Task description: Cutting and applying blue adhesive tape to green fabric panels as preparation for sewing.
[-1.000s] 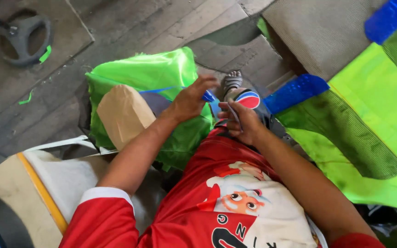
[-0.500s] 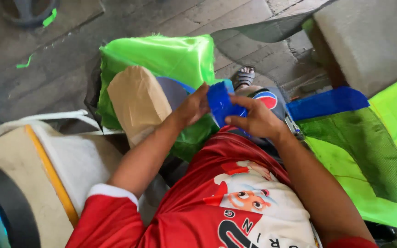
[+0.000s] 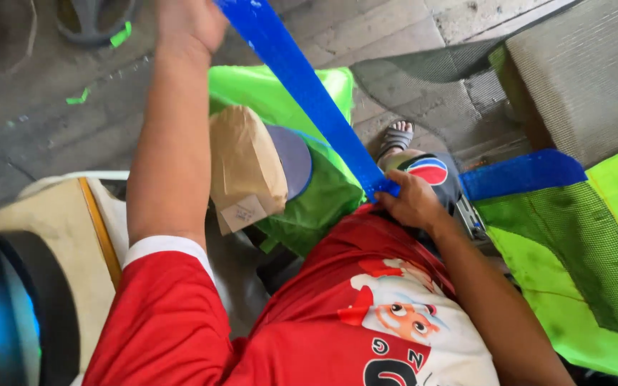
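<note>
Blue strap (image 3: 309, 89) runs taut across the picture, from twelve o'clock down to the centre, stretched between my two hands. My left hand (image 3: 187, 25) is raised at eleven o'clock, fingers closed around the strap's upper end, though the top edge cuts off the knuckles. My right hand (image 3: 413, 200) sits just right of centre, pinched shut on the lower end against my lap, which I judge keeps the strap straight and under tension. Beneath it, at about ten o'clock from the right hand, lies a bright green fabric bundle (image 3: 280, 93) with a brown paper package (image 3: 241, 164) resting on it. More green mesh fabric (image 3: 581, 243) with blue edging spreads at four o'clock. My red shirt hides my lap; a sandalled foot (image 3: 395, 136) peeks out beyond the strap.
</note>
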